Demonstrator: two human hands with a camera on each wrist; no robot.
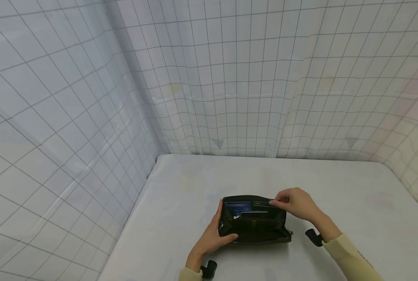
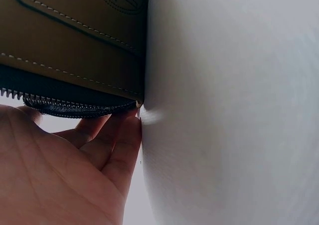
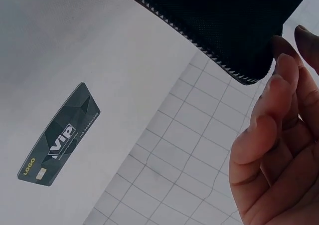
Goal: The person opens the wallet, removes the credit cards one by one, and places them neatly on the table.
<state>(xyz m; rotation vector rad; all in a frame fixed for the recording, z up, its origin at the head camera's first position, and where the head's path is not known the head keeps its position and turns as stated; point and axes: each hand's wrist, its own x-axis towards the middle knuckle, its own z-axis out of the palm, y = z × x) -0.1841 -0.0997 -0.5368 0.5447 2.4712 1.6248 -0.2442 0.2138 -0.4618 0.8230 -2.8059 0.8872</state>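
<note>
A dark zip-around wallet point(image 1: 261, 236) stands unzipped on the white table, its mouth spread toward the camera. Blue cards point(image 1: 237, 205) and darker cards point(image 1: 254, 214) sit in its inner slots. My left hand point(image 1: 210, 238) grips the wallet's left end, thumb over the front edge and fingers along the side. In the left wrist view the brown stitched outer face point(image 2: 75, 40) and the zipper point(image 2: 84, 108) show. My right hand point(image 1: 298, 203) pinches the upper right edge with thumb and forefinger, by the card slots. Whether a card is between those fingertips, I cannot tell.
A dark green VIP card point(image 3: 60, 135) lies on the white surface in the right wrist view. The white table point(image 1: 180, 183) is bordered by grid-patterned curtains point(image 1: 223, 97) at the back and sides. A dark wrist camera point(image 1: 314, 237) is strapped at the right sleeve.
</note>
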